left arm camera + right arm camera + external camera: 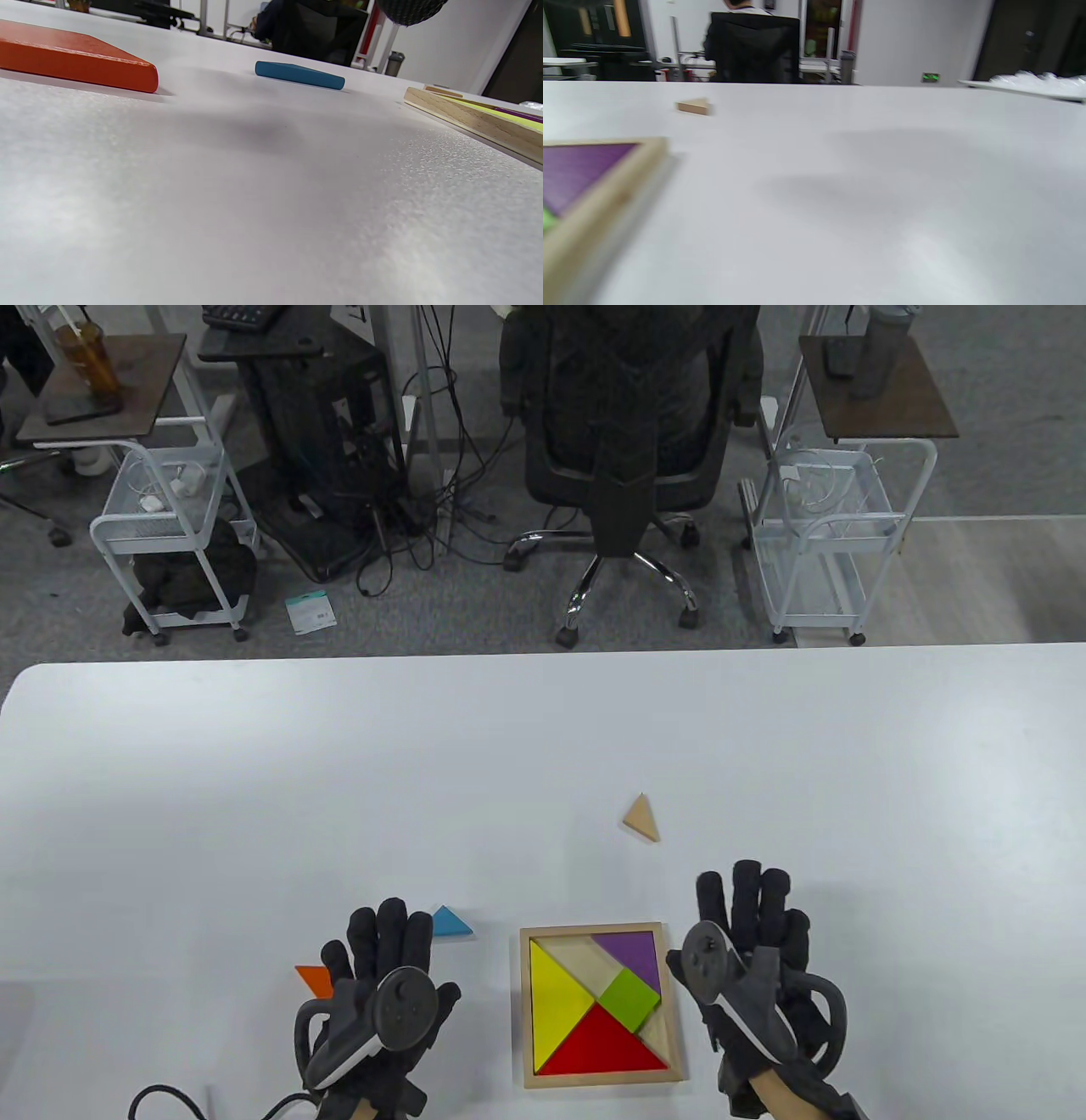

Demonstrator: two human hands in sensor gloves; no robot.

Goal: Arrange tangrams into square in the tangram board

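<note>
The wooden tangram board lies near the table's front edge and holds a yellow triangle, a red triangle, a purple piece and a green square. Bare wood shows at the board's top middle and lower right. My left hand lies flat left of the board, fingers straight, holding nothing. An orange piece and a blue triangle lie beside its fingers. My right hand rests flat right of the board, fingers straight and empty. A plain wooden triangle lies farther back.
The white table stretches wide behind the hands. Beyond its far edge stand an office chair, two white wire carts and a desk with cables. A black cable trails from my left wrist.
</note>
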